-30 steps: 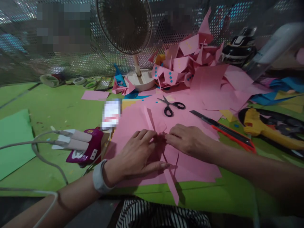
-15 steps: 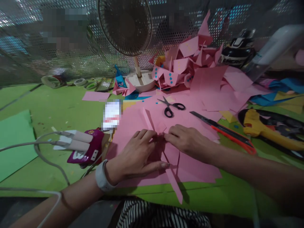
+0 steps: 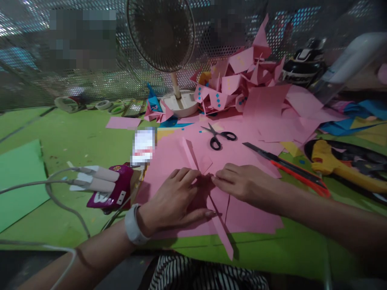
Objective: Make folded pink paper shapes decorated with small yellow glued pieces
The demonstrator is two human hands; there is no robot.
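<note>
A long folded strip of pink paper point(image 3: 223, 237) lies slantwise over a stack of pink sheets point(image 3: 169, 157), its lower end past the table edge side of the stack. My left hand point(image 3: 173, 201) bears down on the strip's middle, fingers bent and thumb stretched along it. Close by on the right, my right hand point(image 3: 242, 183) has its fingers curled in a pinch at the paper's middle; the spot between the fingertips is partly hidden. Beyond my hands lie black-handled scissors point(image 3: 218, 137), and a red-and-black utility knife point(image 3: 290, 171) rests right of them.
A small fan point(image 3: 178, 102) stands at the back beside a heap of folded pink paper shapes point(image 3: 238, 76). Left are a purple power adapter point(image 3: 121, 189) with cables and a lit phone point(image 3: 144, 146). A yellow glue gun point(image 3: 341, 165) sits in a black tray at right.
My right hand has shifted slightly right, opening a small gap from my left fingers. My left hand stays on the strip. The view has moved a little.
</note>
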